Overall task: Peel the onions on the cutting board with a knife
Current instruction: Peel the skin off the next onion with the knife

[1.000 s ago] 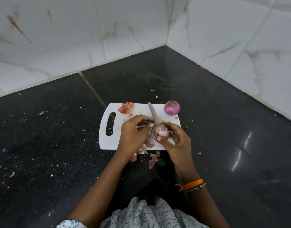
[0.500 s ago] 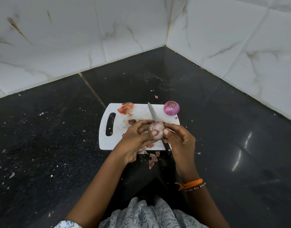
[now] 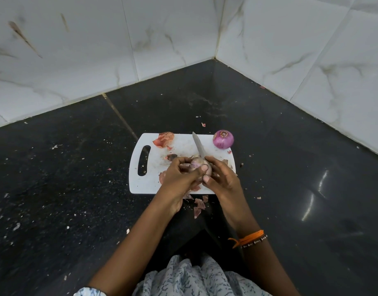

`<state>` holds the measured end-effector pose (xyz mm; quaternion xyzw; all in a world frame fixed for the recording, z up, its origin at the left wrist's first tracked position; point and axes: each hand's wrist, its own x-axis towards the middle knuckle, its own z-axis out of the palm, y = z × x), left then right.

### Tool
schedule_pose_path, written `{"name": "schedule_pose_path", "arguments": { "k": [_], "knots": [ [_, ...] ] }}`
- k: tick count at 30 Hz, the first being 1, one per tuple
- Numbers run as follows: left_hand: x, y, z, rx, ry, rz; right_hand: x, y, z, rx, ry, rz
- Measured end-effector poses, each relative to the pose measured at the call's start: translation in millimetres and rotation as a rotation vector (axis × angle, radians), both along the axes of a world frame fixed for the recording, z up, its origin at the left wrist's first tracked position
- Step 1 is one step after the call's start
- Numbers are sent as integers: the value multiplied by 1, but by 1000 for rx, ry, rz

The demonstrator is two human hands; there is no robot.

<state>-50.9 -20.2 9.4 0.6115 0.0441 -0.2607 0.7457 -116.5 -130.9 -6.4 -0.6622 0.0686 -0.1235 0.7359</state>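
A white cutting board (image 3: 147, 184) lies on the black floor. Just above it both hands hold a partly peeled onion (image 3: 197, 164). My left hand (image 3: 179, 177) wraps it from the left, thumb across its front. My right hand (image 3: 221, 178) grips it from the right, thumb at its lower edge. The knife (image 3: 198, 145) lies on the board with its blade pointing away, and its handle is hidden under my hands. A peeled purple onion (image 3: 223, 139) sits at the board's far right corner.
Onion skins (image 3: 163, 139) lie at the board's far left, and more scraps (image 3: 199, 205) lie on the floor by the near edge. White tiled walls (image 3: 312, 60) meet in a corner behind the board. My lap is below the board.
My hands have closed together around the onion and turned it, and the left thumb now lies across it. The knife blade and the purple onion have not moved.
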Motion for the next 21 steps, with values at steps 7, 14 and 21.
{"name": "schedule_pose_path", "arguments": {
  "k": [7,14,21],
  "knots": [
    [1,11,13,183,-202,-50,-2,-3,-1,340,39,-47],
    [-4,11,22,315,-569,-67,-1,-3,1,196,30,-58],
    [-2,13,24,363,-621,-71,-3,-5,3,64,51,-45]
  ]
}}
